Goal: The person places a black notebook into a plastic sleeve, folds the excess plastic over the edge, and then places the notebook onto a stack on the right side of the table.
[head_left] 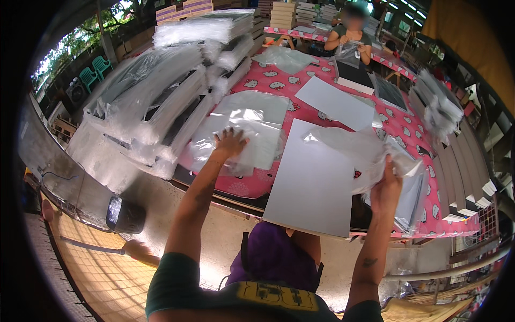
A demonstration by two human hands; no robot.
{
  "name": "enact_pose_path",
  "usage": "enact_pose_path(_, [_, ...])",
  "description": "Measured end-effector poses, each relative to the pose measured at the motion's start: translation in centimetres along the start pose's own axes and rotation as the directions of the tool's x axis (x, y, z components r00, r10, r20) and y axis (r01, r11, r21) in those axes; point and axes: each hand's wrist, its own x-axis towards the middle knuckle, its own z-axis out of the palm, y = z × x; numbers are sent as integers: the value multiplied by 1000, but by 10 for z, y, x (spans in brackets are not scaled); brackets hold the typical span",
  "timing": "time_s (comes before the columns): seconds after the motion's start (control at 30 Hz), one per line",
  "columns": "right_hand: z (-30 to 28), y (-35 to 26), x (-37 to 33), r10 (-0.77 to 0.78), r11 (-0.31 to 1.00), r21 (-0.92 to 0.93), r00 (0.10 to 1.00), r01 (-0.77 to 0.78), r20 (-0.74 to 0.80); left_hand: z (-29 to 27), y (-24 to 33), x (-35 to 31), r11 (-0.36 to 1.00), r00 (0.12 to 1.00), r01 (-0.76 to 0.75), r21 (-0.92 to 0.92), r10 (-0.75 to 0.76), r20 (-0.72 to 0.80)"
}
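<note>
My left hand (230, 144) lies with fingers spread on a pile of clear plastic bags (263, 110) at the left of the pink table. My right hand (387, 185) is closed on the edge of a thin clear plastic bag (343, 144). That bag stretches leftward over the upper right part of a large white board (308, 182). The board lies at a slant in front of me, its near end jutting past the table edge. Beside my right hand rests a stack of plastic-wrapped flat items (410, 196).
Tall piles of plastic-wrapped packs (145, 102) stand at the left. A white sheet (335, 102) lies farther back on the patterned tablecloth (244, 185). Across the table a person (351, 40) handles plastic above a thick black-topped block (354, 78). Thick grey-covered blocks (461, 172) line the right edge.
</note>
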Motion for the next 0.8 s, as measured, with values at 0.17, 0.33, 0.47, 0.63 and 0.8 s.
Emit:
enact_pose_path(0.17, [3,57,-29,230,972,-2,957,-234,176,-65,131,-40,395,892,-446,-803,262,-367])
enact_pose_path(0.33, [-8,54,-6,219,918,276,945,-284,242,-90,165,-78,208,875,-457,-865,280,-395])
enact_pose_path(0.47, [-98,-14,30,30,838,517,962,-172,271,-98,66,-12,432,908,-341,-835,-79,-411])
enact_pose_path(0.63, [-127,-119,-6,-267,956,56,933,288,-240,-148,7,-19,560,674,-501,-660,-225,-703])
enact_pose_path(0.8, [-46,-45,-43,-359,848,-424,933,318,-17,-100,-2,-74,956,946,-234,179,181,271])
